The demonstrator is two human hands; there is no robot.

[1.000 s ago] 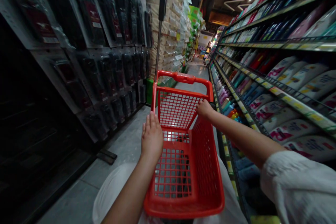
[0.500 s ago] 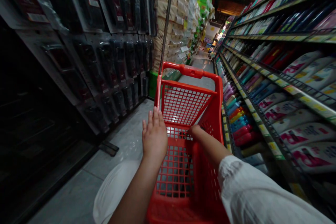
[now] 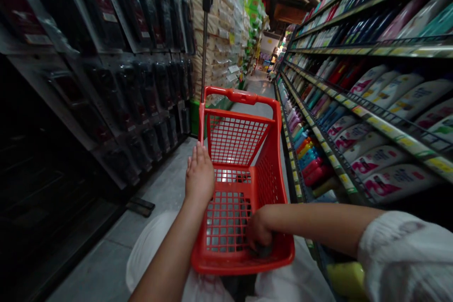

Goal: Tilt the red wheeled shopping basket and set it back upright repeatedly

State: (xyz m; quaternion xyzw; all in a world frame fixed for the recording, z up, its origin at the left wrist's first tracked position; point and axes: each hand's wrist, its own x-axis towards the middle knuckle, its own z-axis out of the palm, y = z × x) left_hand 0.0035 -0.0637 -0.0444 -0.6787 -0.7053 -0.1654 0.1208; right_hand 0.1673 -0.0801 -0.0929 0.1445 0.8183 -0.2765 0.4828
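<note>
The red cart (image 3: 271, 262) stands in the aisle, just before the person, between the hanging packs (image 3: 136, 85) on the left and the shelf of bottles (image 3: 382, 125) on the right. The left hand (image 3: 201, 172) lies along the left rim, its fingers straight and close together, not wrapped around it. The right hand (image 3: 260, 229) is inside, low at the near right part. Its fingers look bent, but blur and shadow hide them; I cannot tell if they hold something. The step seems to be handwork inside the basket. A next move there would call for a steady rim and care near the right wall.
</note>
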